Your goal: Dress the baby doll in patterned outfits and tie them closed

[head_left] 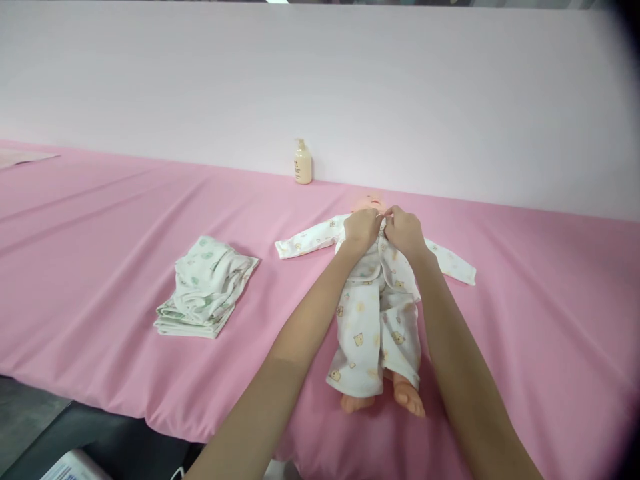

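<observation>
A baby doll point(373, 201) lies on its back on the pink table cover point(100, 220), head towards the wall and bare feet towards me. It wears a white bear-print top point(315, 238) and matching trousers point(373, 340). My left hand point(361, 229) and my right hand point(403, 231) meet at the doll's neck. Both are closed, pinching the collar of the top where its two front edges come together. The doll's face is mostly hidden behind my hands.
A folded pile of white and green patterned baby clothes point(206, 287) lies to the left of the doll. A cream pump bottle point(303, 162) stands at the back against the pale wall. The table's front edge drops to a grey floor at lower left.
</observation>
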The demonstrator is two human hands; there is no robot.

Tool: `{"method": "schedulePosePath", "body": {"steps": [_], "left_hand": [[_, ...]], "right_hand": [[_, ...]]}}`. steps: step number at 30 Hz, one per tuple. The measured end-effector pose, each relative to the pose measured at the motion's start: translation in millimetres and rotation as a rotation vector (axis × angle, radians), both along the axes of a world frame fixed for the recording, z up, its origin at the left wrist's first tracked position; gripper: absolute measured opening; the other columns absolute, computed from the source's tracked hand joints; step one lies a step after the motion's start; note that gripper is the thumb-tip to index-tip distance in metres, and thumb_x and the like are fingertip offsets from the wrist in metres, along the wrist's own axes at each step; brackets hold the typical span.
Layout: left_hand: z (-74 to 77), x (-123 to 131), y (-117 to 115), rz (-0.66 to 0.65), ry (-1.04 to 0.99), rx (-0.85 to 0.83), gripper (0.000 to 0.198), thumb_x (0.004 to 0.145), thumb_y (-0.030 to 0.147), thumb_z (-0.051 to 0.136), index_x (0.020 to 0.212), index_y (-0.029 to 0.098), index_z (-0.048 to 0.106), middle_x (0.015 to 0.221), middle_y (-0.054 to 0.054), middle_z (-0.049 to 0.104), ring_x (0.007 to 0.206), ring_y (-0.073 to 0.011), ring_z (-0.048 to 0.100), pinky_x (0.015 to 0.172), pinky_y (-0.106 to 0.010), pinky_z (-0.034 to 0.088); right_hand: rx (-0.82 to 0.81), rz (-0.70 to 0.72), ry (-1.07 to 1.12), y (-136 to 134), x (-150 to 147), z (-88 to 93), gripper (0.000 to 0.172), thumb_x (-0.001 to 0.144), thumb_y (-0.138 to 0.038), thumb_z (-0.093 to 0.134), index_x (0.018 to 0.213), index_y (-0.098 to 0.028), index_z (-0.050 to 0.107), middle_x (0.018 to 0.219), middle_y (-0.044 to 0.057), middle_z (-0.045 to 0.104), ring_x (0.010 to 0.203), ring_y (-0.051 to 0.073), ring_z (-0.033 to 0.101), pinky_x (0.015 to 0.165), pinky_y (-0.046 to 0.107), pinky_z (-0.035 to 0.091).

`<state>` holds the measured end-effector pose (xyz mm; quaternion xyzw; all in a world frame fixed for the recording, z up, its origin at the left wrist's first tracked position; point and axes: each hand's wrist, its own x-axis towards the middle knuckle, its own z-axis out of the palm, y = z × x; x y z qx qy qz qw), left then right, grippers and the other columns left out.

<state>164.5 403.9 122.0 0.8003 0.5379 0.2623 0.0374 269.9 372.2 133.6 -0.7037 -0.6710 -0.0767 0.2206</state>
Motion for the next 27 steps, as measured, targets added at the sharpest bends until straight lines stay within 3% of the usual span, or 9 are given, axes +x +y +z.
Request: {"method": "schedulePosePath", "body": {"steps": [3,7,12,21,27], "left_hand": [[-3.4,1,9,0.051,-0.050,-0.022,0.041,0.093,0.045,0.033,0.107,0.022,0.063,0.101,-0.009,0.068,0.094,-0.0246,0.062,0.077,-0.034,0.046],[-5.7,1,22,0.087,-0.095,-0.086,0.036,0.092,0.041,0.038,0.102,0.023,0.067,0.098,-0.009,0.069,0.092,-0.0241,0.063,0.075,-0.033,0.046],[-8.7,1,29,0.073,-0.187,-0.113,0.027,0.087,0.039,0.046,0.100,0.028,0.068,0.097,-0.005,0.069,0.094,-0.0225,0.062,0.077,-0.031,0.045],[-2.9,-7,27,0.026,-0.246,-0.235,0.026,0.081,0.035,0.050,0.095,0.024,0.069,0.097,-0.004,0.070,0.090,-0.0212,0.063,0.077,-0.030,0.046],[0.2,-10,28,-0.026,-0.253,-0.294,0.026,0.080,0.035,0.048,0.087,0.022,0.069,0.091,-0.005,0.070,0.088,-0.0214,0.064,0.077,-0.029,0.046]], "right_hand": [[-0.022,-0.062,-0.061,9,-4,-7.6,0.035,0.092,-0.015,0.030,0.114,-0.008,0.057,0.094,0.017,0.067,0.088,0.028,0.061,0.073,0.032,0.038],[-0.121,-0.081,-0.134,18,-12,-9.6,0.037,0.094,-0.018,0.027,0.105,-0.008,0.062,0.096,0.020,0.066,0.090,0.029,0.061,0.073,0.033,0.039],[-0.167,-0.057,-0.095,24,-11,-5.1,0.035,0.094,-0.021,0.031,0.114,-0.014,0.059,0.098,0.016,0.066,0.093,0.027,0.062,0.073,0.031,0.040],[-0.097,-0.160,-0.038,24,-15,-5.8,0.031,0.091,-0.022,0.037,0.109,-0.017,0.061,0.100,0.015,0.064,0.094,0.028,0.060,0.073,0.033,0.043],[-0.106,-0.141,-0.025,25,-12,-4.4,0.029,0.092,-0.024,0.036,0.106,-0.016,0.059,0.099,0.015,0.064,0.093,0.028,0.060,0.071,0.032,0.043]]}}
